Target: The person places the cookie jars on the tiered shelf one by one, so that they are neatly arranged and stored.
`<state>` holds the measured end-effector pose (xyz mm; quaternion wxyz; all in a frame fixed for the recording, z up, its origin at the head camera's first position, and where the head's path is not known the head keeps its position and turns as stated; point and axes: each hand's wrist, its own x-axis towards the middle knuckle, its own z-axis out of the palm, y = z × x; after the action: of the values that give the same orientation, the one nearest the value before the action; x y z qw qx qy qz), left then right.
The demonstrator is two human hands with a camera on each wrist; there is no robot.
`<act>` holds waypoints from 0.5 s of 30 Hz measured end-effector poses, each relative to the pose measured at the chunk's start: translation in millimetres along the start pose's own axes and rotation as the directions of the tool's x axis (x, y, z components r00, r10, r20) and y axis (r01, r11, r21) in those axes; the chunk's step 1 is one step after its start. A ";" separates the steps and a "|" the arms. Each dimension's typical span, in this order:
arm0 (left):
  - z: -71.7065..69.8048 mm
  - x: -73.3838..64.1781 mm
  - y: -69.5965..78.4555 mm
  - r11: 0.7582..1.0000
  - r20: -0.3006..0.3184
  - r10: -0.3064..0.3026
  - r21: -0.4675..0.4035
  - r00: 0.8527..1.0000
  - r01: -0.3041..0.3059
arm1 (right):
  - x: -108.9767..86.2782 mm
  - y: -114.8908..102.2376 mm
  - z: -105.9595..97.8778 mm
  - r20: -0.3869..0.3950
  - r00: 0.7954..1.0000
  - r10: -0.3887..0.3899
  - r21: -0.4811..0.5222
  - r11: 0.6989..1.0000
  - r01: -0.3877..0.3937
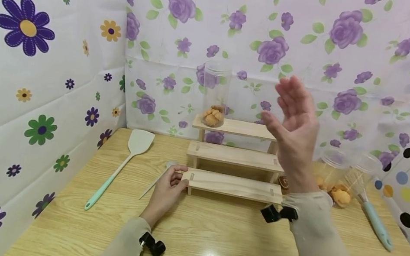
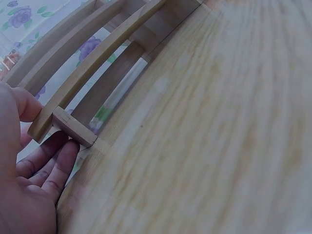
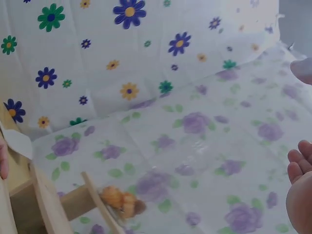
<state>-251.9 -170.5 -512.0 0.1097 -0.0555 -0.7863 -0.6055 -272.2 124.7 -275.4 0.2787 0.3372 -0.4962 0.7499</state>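
A light wooden three-step rack [image 1: 234,185] stands on the table in the head view. My left hand [image 1: 166,190] grips the left end of its lowest step. In the left wrist view, the thumb lies over the board [image 2: 73,92] and the other fingers curl beneath it, by the short leg. On the top step's left side stands a tall clear jar [image 1: 217,81], with orange-brown cookies [image 1: 213,116] at its bottom. My right hand [image 1: 298,134] is raised in the air over the rack's right side, fingers extended and thumb apart, holding nothing.
Two clear jars [image 1: 332,157] with cookies [image 1: 340,196] stand right of the rack, partly behind my right forearm. A blue-handled whisk [image 1: 376,224] lies beside them. At left are a mint-handled turner [image 1: 115,181] and a thin utensil [image 1: 152,187]. Patterned cloths hang behind.
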 end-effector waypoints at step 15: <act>0.4 -1.1 1.9 0.999 0.001 -0.002 -0.037 1.000 0.002 | -35.7 -62.3 -71.3 -0.085 0.991 -0.108 0.017 0.994 0.110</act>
<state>-250.5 -169.5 -510.6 0.1078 -0.0572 -0.7750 -0.6201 -219.6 210.1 -288.7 0.3361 0.3351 -0.4570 0.7523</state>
